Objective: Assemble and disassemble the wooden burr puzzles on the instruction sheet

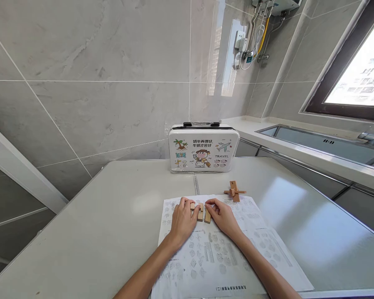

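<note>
Small light wooden puzzle blocks lie close together on a printed paper sheet (202, 257). My left hand (183, 220) is bent around a block (192, 206), fingers at its far side, with the thumb by the notched middle block (200, 215). My right hand (224, 216) pinches the upper end of the right-hand block (207, 216) between thumb and fingers. That block lies a little apart from the middle one. Beyond my right hand, at the sheet's far edge, rests an assembled brown wooden cross-shaped puzzle (234, 192).
A white case (204, 149) with cartoon prints and a black handle stands at the back of the white table (112, 224). A tiled wall rises behind it. To the right are a counter with a sink (324, 141) and a window (358, 66).
</note>
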Demonstrator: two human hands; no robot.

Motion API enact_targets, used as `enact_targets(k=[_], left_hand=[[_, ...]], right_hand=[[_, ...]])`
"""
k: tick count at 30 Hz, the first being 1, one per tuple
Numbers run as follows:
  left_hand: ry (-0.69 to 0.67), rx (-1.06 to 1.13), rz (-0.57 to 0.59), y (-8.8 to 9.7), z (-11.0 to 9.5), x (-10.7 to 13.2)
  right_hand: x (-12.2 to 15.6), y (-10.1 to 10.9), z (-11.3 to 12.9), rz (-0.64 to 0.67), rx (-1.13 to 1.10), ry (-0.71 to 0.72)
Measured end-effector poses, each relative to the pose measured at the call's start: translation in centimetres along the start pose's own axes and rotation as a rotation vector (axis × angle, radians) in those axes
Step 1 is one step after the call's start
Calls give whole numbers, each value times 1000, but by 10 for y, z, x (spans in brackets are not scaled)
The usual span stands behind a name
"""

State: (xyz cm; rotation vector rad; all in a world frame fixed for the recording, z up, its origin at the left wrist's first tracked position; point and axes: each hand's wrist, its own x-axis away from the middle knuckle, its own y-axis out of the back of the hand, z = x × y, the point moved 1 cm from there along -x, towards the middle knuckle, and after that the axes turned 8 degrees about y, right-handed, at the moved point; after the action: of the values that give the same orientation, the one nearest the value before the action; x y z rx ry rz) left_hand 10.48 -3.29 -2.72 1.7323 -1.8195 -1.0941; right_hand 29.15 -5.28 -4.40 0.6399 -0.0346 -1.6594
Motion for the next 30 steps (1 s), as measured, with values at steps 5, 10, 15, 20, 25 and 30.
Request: enact_targets(k=[5,10,15,20,25,30], left_hand=[[2,-24,-5,-1,-1,-1],[-5,-34,-9,-1,-1,-1],[-21,-18,-1,0,-3,1],[-45,11,-58,2,-3,1],[-169,111,80,2,-2,1],[-263,128,177,4,-3,2]], right_hand=[[1,-2,0,0,26,-1],[0,-3,0,3,39,0],[0,-4,0,2,38,3],[-1,-5,0,12,22,14],[-1,-4,-1,43,-22,24],[1,-5,2,118,-147,2]])
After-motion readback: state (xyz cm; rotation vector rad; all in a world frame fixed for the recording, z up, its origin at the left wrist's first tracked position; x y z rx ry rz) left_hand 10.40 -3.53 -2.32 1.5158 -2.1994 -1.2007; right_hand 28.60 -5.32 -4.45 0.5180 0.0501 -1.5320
